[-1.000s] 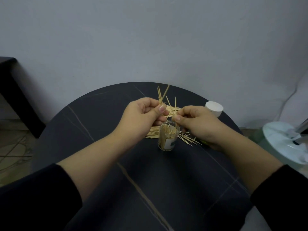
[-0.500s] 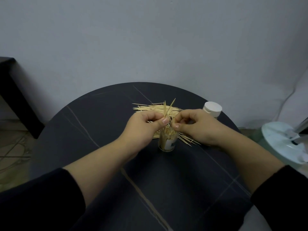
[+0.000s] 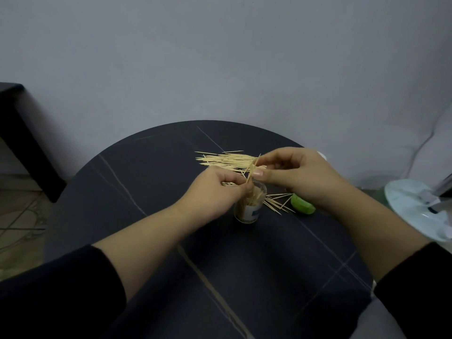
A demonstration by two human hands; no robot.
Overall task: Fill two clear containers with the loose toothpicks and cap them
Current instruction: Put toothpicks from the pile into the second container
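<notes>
Dark table [image 3: 146,187]: toothpick loading

Clear container [image 3: 249,209] stands upright at centre. Left hand [image 3: 215,192] and right hand [image 3: 293,174] both pinch a tilted toothpick bunch [image 3: 253,167] over its mouth. Loose toothpicks [image 3: 227,159] lie at 12 o'clock; green cap [image 3: 302,204] at 3 o'clock.

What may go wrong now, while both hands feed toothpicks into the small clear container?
1. The held toothpicks lean over the clear container; some may miss its mouth and scatter on the table.
2. The left hand crowds the container's rim; a nudge might tip it.
3. The green cap lies beside the right hand and could be swept away.
</notes>
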